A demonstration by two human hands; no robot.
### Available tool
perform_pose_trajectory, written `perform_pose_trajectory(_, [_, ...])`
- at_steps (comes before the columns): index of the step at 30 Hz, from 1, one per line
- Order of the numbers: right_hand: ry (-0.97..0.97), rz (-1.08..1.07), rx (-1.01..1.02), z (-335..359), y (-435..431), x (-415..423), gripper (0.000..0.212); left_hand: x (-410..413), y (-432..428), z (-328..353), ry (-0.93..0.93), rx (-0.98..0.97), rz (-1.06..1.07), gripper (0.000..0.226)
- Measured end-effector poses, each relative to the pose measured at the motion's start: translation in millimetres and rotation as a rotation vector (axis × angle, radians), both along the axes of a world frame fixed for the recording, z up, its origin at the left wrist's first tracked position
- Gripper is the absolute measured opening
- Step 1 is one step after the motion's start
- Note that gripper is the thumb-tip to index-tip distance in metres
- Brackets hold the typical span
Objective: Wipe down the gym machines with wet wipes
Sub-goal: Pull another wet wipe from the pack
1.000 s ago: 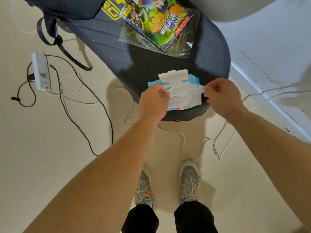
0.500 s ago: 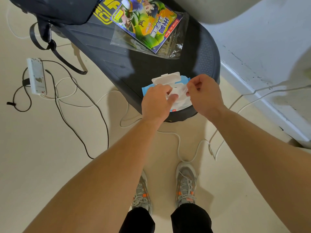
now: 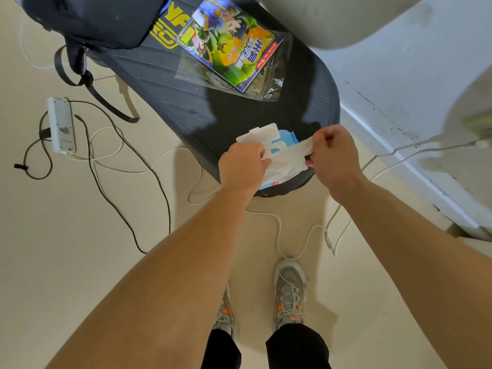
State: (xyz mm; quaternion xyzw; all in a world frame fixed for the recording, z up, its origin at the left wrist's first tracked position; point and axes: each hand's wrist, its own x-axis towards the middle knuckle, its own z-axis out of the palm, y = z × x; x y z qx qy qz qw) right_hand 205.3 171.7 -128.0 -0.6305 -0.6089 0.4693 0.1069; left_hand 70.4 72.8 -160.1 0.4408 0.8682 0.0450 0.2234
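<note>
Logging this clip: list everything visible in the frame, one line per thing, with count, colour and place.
wet wipe: one, white, stretched between both hands above the pack
wipes pack: one, blue with open white lid, near end of the machine
gym machine: one, dark navy platform, top centre
comic book: one, green and blue cover, inside a clear bag on the machine
backpack: one, dark navy, on the machine at top left
power strip: one, white, on the floor at left
cables: several, black and white, strewn on the floor
shoes: two, grey with orange, bottom centre
left hand: pinches the wipe's left end
right hand: pinches the wipe's right end
</note>
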Motion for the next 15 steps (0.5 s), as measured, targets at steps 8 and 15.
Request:
perform_pose_trajectory(8, [0.027, 0.308, 0.032, 3, -8, 2, 0.018, 10, -4, 2, -0.087, 0.17, -0.04, 0.028])
perform_pose_trajectory(15, [-0.137, 0.369, 0.1, 7, -7, 8, 0.005, 7, -16, -7, -0.089, 0.141, -0.09, 0.034])
